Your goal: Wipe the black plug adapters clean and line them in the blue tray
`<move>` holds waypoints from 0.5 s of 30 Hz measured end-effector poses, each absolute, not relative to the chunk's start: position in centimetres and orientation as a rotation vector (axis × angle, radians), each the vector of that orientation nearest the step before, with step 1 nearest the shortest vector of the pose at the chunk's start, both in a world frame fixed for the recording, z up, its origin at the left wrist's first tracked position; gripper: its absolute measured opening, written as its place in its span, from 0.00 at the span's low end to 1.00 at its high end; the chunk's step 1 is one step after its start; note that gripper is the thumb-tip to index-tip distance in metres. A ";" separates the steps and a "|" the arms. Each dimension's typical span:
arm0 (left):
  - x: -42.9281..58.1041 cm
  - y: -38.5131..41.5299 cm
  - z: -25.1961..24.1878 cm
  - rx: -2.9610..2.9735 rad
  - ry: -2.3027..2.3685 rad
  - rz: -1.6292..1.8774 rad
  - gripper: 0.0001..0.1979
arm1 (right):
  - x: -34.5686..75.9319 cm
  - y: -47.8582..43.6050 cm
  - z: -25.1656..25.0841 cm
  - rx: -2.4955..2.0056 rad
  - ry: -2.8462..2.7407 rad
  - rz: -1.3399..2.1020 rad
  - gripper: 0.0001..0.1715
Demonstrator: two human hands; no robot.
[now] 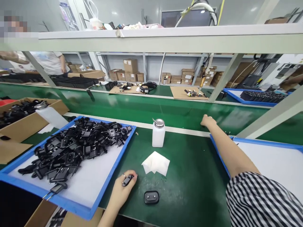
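Note:
My left hand (123,186) rests on the green mat near the front edge, fingers closed on a small black plug part (127,180). Beside it lies a black charger shell (151,197). To its left a blue-rimmed tray (107,186) holds a heap of several black plug parts (78,145). My right hand (207,121) is stretched far out to the green conveyor belt (146,110), fingers curled; what it holds, if anything, is hidden. A folded white wipe (156,163) and a white dispenser bottle (158,133) stand between my arms.
A second blue-rimmed tray (272,160) with a white bottom lies at the right under my arm. Cardboard boxes (26,121) with black parts and another bottle (50,115) stand at the left. Slanted shelf posts (224,78) cross the belt. Another person (47,63) works at far left.

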State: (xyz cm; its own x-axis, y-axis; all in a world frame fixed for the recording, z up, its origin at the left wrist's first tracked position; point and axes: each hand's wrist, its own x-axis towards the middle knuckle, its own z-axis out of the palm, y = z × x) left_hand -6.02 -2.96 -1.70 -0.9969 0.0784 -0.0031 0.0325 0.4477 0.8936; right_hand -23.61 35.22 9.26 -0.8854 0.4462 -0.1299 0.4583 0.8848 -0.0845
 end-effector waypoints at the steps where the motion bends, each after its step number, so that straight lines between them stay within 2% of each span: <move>1: -6.0 -2.9 -1.6 0.113 2.651 1.637 0.10 | -23.0 34.0 9.4 0.634 2.887 -0.184 0.29; 4: -6.2 -2.2 -1.3 0.112 2.722 1.672 0.11 | -19.3 29.9 9.0 0.342 2.692 -0.272 0.23; 6: -6.3 -1.7 -1.4 0.098 2.715 1.690 0.15 | -15.6 27.4 8.3 0.098 2.607 -0.289 0.20; 9: -6.0 -1.2 -1.8 0.233 2.512 1.849 0.29 | -10.4 24.7 7.2 -0.250 2.632 -0.185 0.16; 11: -5.3 -1.2 -2.0 0.442 2.292 1.953 0.40 | -8.1 23.6 6.7 -0.317 2.684 -0.169 0.15; 13: -4.2 -1.2 -2.0 0.551 2.245 1.913 0.50 | -6.8 23.0 6.7 -0.287 2.713 -0.201 0.21; 15: -3.1 -0.8 -1.7 0.486 2.444 1.759 0.57 | -5.9 22.6 7.0 -0.205 2.762 -0.140 0.32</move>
State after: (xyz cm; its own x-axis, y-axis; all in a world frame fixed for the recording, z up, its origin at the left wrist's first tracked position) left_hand -3.11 -0.83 -1.73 -0.9451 0.3075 0.1104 0.2022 0.2853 0.9368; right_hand -5.86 22.56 7.05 -0.9221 -0.1607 -0.3520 -0.1244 0.9845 -0.1236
